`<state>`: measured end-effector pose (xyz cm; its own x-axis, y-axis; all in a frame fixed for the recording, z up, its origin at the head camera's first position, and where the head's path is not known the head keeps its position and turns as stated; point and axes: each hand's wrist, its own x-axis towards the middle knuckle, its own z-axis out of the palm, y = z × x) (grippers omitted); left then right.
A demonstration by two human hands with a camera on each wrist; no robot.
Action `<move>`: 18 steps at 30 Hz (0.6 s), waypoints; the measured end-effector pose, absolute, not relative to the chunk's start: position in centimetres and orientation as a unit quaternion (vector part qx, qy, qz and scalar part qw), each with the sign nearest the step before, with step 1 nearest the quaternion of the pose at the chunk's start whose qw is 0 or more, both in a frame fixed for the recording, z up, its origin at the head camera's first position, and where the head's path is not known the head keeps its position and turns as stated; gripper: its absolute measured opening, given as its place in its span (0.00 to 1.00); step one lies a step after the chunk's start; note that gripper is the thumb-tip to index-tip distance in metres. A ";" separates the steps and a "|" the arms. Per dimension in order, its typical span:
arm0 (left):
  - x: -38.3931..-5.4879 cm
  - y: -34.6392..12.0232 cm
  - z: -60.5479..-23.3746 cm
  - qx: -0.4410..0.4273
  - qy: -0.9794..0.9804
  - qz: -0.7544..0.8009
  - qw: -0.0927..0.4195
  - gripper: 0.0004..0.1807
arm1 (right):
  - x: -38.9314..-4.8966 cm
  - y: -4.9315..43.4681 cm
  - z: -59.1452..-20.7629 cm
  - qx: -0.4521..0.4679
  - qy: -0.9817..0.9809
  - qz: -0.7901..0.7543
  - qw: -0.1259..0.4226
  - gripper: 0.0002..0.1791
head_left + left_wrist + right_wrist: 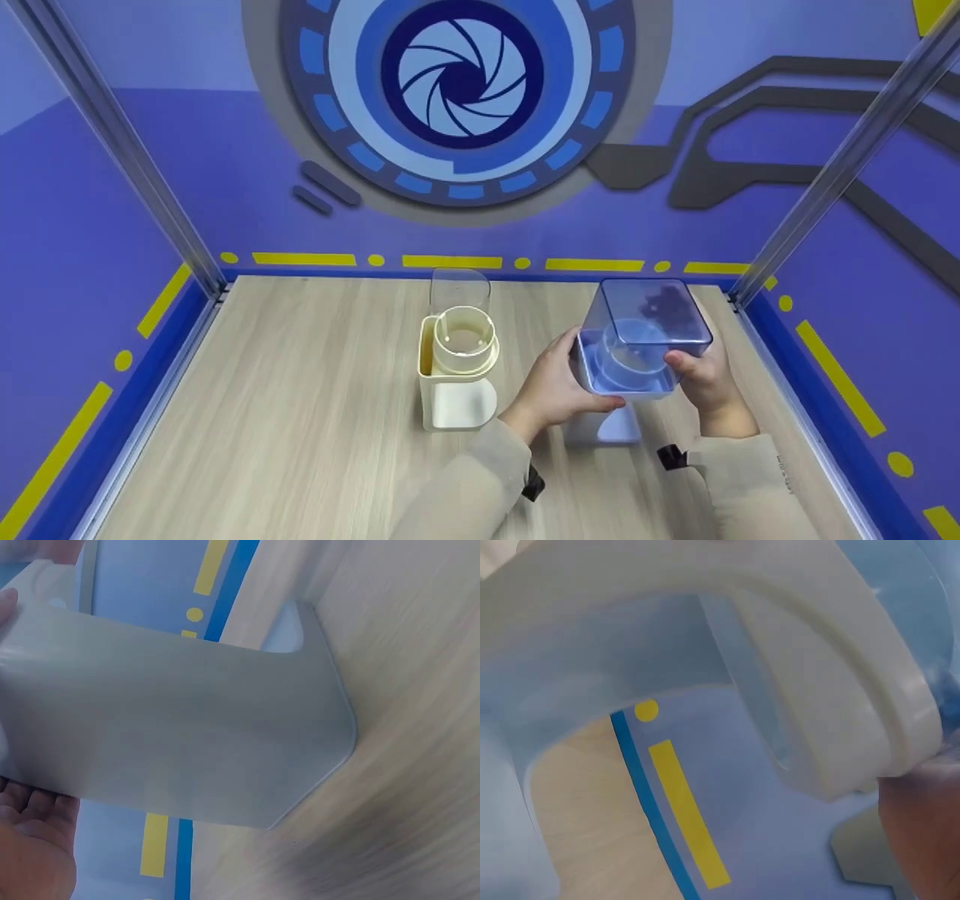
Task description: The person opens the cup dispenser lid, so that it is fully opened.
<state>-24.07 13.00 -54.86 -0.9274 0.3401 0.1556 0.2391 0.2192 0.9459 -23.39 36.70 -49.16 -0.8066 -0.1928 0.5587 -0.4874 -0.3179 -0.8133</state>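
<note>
A pale blue plastic dispenser-like stand (589,431) has a tinted see-through cover (622,300) over its top, and a round cup shape (634,349) shows through the cover. My left hand (555,382) grips its left side, thumb along the front edge of the top. On the right, my right hand (705,375) holds the cover's side, thumb at its front corner. The left wrist view shows the stand's smooth wall (172,712) with fingertips along its edge. In the right wrist view, a finger (919,825) lies beside the curved upper part (832,682).
Left of my hands stands a cream dispenser-like stand (459,405) with a round open cup (465,341) on top and a clear piece (460,289) upright behind it. Blue walls (480,236) and metal posts (817,157) border the wooden table (300,412). Black devices sit at both wrists.
</note>
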 end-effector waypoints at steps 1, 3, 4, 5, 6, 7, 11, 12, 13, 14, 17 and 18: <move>-24.1 13.0 -54.8 0.185 0.779 0.597 0.046 0.67 | -23.4 36.6 -49.1 0.297 -0.571 0.759 0.101 0.42; -24.1 13.1 -54.8 0.184 0.779 0.597 0.053 0.67 | -23.4 36.6 -49.1 0.296 -0.562 0.765 0.102 0.41; -24.1 13.2 -54.7 0.183 0.779 0.597 0.057 0.67 | -23.4 36.6 -49.1 0.297 -0.557 0.769 0.101 0.40; -24.0 13.2 -54.7 0.182 0.779 0.597 0.060 0.68 | -23.4 36.6 -49.1 0.297 -0.553 0.772 0.101 0.39; -24.0 13.3 -54.6 0.182 0.779 0.596 0.063 0.68 | -23.4 36.7 -49.1 0.299 -0.550 0.773 0.100 0.38; -24.0 13.3 -54.7 0.181 0.780 0.595 0.065 0.69 | -23.4 36.7 -49.1 0.300 -0.544 0.777 0.098 0.37; -23.9 13.4 -54.9 0.187 0.781 0.593 0.064 0.70 | -23.4 36.6 -49.1 0.300 -0.536 0.782 0.106 0.37; -23.9 13.4 -54.9 0.188 0.780 0.593 0.064 0.70 | -23.4 36.5 -49.1 0.300 -0.532 0.784 0.110 0.38; -23.9 13.4 -55.0 0.189 0.780 0.594 0.064 0.69 | -23.3 36.4 -49.0 0.301 -0.529 0.785 0.114 0.38; -23.9 13.4 -55.0 0.189 0.779 0.594 0.064 0.69 | -23.3 36.3 -49.0 0.302 -0.528 0.785 0.120 0.39; -24.0 13.2 -55.1 0.193 0.779 0.594 0.063 0.68 | -23.1 36.0 -48.7 0.301 -0.532 0.779 0.140 0.41; -24.1 13.1 -55.1 0.195 0.778 0.594 0.062 0.68 | -23.1 35.9 -48.6 0.299 -0.537 0.775 0.147 0.42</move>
<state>-24.09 13.12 -55.06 -0.9166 0.3763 0.1353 0.2294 0.2176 0.9487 -23.14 35.90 -48.56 -0.7778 -0.0938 0.6214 -0.5491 -0.3794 -0.7446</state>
